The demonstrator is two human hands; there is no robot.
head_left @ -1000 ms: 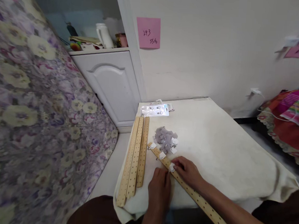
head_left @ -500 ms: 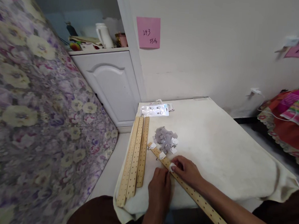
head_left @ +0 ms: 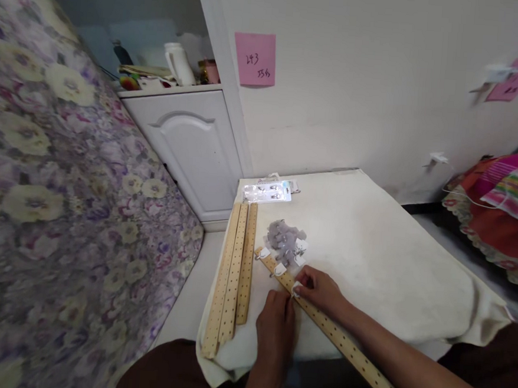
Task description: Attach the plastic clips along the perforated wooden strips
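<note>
A long wooden strip with rows of small holes (head_left: 341, 341) slants across the table's front and runs out past its near edge. Two white tags on metal rings, one the far tag (head_left: 264, 253) and one the nearer tag (head_left: 279, 270), hang on its upper end. My right hand (head_left: 322, 288) pinches a third white tag (head_left: 297, 287) between thumb and forefinger over the strip. Curled at the strip's near edge, just below that tag, my left hand (head_left: 276, 322) grips the strip; its fingertips are partly hidden. A pile of grey fuzzy pieces with metal rings (head_left: 284, 240) lies beyond the strip.
Several more perforated strips (head_left: 232, 269) lie side by side along the table's left edge. Behind them is a clear plastic pack (head_left: 267, 191). The pale cloth (head_left: 349, 236) covers the table. A floral curtain (head_left: 86, 194) hangs left, near a white cabinet (head_left: 186, 147).
The view has shifted very slightly. Both hands keep their places at the strip, and the right hand still pinches the white tag.
</note>
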